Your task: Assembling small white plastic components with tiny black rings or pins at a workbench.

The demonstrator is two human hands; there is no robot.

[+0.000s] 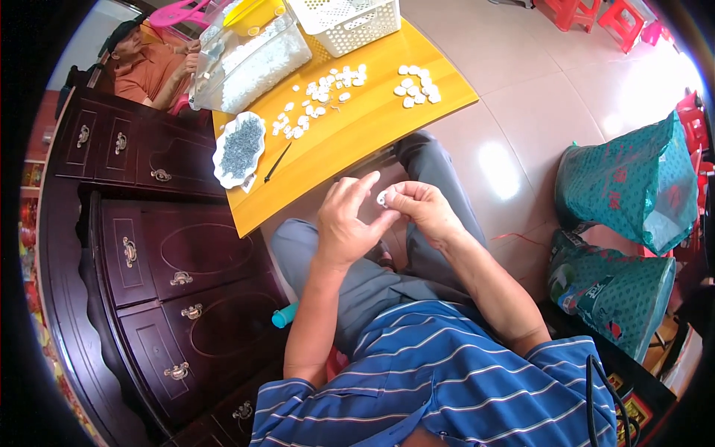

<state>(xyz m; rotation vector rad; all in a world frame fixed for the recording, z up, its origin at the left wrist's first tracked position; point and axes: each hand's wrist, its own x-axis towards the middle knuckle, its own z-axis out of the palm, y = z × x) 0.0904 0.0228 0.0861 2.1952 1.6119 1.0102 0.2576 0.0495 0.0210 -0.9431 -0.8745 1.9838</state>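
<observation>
Above my lap, near the table's front edge, my right hand [426, 211] pinches a small round white plastic piece [383, 198] between thumb and fingers. My left hand [348, 223] is beside it with fingers apart, its thumb reaching toward the right fingertips; I see nothing held in it. On the yellow wooden table [357, 141] lie loose small white pieces [322, 91] and a separate cluster of round white pieces [419, 89]. A white scalloped dish [226, 176] holds many small dark grey parts [243, 145]. Close to it rests a thin black stick-like tool [278, 162].
A clear bin [212, 93] full of white pieces, with a yellow container [252, 15] on top, stands at the back beside a white perforated basket [357, 30]. Another person [149, 71] sits far left. Dark wooden cabinets [179, 253] line the left; teal sacks [625, 186] stand right.
</observation>
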